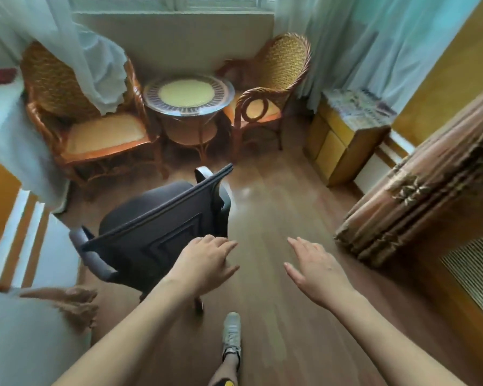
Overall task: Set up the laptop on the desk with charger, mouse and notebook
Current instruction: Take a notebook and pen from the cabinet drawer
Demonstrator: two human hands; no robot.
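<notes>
No laptop, charger, mouse or notebook shows in this view. My left hand (204, 261) hangs palm down with fingers apart, right beside the back of a black office chair (156, 227); I cannot tell if it touches the chair. My right hand (315, 270) is stretched out over the wooden floor (279, 213), fingers spread, holding nothing. A white surface (3, 115) at the far left edge may be the desk; little of it shows. The frame is blurred by motion.
Two wicker armchairs (95, 115) (273, 87) flank a small round glass-topped table (188, 94) under the window. A yellow cabinet (343, 135) stands at the right wall. A bed with a brown cover (418, 190) fills the right side. My shoe (231, 334) is on the floor.
</notes>
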